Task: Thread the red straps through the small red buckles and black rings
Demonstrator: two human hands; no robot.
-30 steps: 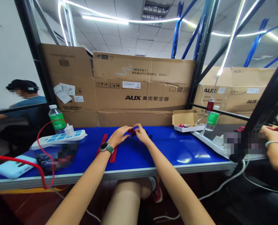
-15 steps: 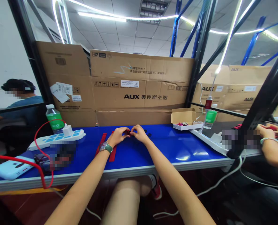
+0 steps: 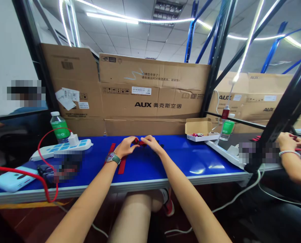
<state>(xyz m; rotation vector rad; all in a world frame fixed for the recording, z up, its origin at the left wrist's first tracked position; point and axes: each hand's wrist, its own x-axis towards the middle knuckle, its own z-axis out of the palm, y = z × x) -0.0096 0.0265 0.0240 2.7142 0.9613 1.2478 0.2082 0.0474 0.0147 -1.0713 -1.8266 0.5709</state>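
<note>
Above the blue tabletop [image 3: 185,165], both my hands meet over a small red piece [image 3: 141,142], perhaps a band or strip; its exact kind is hard to make out. My left hand [image 3: 126,147], with a watch [image 3: 110,157] on its wrist, pinches the left side of the piece. The fingers of my right hand [image 3: 151,142] are closed on its right side. Flat on the table by my left hand lie two red strips, one [image 3: 122,166] partly under the wrist, the other [image 3: 112,147] mostly behind it. Small dark bits [image 3: 161,146] lie just beyond my right hand.
A cardboard wall [image 3: 152,98] closes off the back. Left are a bottle [image 3: 59,128], a white power strip [image 3: 61,149], a red cable [image 3: 47,194] and a light-blue phone-like object [image 3: 15,179]. An open box [image 3: 201,136] stands back right. A co-worker's hand [image 3: 287,143] works beyond the post.
My fingers have shifted slightly apart, and more of the red piece shows between them. The strips on the table stay where they were.
</note>
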